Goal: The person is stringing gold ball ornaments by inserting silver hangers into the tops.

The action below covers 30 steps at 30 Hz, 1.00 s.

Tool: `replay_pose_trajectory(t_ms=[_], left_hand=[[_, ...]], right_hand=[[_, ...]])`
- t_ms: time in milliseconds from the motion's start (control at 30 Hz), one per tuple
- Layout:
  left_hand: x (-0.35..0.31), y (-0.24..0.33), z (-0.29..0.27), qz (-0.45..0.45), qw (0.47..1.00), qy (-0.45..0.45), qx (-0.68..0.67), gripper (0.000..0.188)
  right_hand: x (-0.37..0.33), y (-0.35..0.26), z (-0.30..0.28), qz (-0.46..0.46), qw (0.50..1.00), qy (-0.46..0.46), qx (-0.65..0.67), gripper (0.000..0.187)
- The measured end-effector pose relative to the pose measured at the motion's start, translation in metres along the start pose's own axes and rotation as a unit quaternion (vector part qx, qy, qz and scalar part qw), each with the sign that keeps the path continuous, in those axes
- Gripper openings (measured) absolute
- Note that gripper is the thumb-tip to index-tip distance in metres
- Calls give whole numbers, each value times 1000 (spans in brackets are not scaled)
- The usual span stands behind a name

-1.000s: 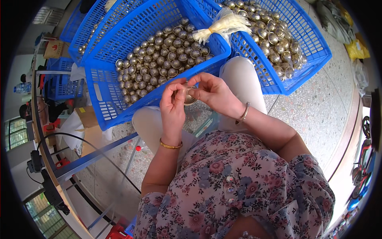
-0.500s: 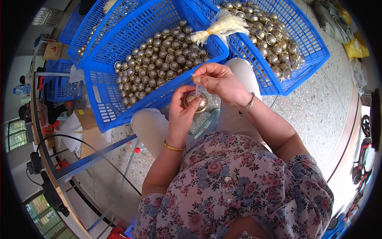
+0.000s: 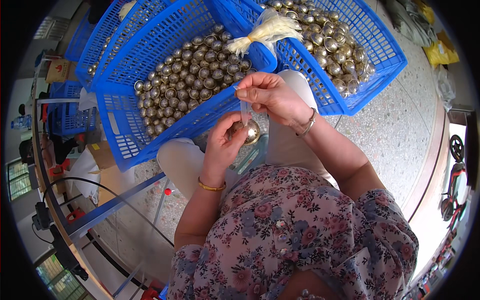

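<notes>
Over my lap, my left hand (image 3: 224,142) is closed round a round, silvery-gold metal ball (image 3: 251,133) with small marks on its surface. A thin translucent strip (image 3: 244,111) rises from the ball. Its upper end is pinched between the thumb and fingers of my right hand (image 3: 272,97), a little above and to the right of the left. The strip is pulled fairly straight between both hands. How it joins the ball is hidden behind my left fingers.
Before my knees stands a blue plastic crate (image 3: 107,117) holding many similar balls. Another blue crate (image 3: 350,107) of balls is at right. A tied bundle of pale strips (image 3: 265,34) hangs over the crates' rims. A metal-framed table (image 3: 115,205) is at left.
My right hand has drawn slightly away from the left, so more of the translucent strip shows. The ball stays in my left hand. The whole view has shifted a little.
</notes>
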State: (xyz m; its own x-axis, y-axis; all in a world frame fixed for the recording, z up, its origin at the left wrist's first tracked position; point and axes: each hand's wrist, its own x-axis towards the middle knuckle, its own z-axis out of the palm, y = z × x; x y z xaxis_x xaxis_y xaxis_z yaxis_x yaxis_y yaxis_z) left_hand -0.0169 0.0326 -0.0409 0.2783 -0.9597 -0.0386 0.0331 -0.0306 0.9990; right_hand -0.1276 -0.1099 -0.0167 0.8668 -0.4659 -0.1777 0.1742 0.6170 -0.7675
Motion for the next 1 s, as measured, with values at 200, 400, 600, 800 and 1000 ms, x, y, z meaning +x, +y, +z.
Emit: replay_pose_trajectory(t_ms=[200,400,600,800,1000], left_hand=[[4,-3,16,61,993,67,80,13],[3,15,13,23,989,115,91,15],[2,15,13,13,988,138,63,16],[0,19,10,-94,987,130,21,18],[1,13,12,-110,973,171,-112,22]], right_hand=[[1,9,8,-19,975,-45,-219,6],[1,6,0,-33,984,-3,-175,5],[-1,10,-6,109,993,11,37,7],[-1,20,-8,149,985,53,62,7],[0,24,-10,85,993,27,74,7]])
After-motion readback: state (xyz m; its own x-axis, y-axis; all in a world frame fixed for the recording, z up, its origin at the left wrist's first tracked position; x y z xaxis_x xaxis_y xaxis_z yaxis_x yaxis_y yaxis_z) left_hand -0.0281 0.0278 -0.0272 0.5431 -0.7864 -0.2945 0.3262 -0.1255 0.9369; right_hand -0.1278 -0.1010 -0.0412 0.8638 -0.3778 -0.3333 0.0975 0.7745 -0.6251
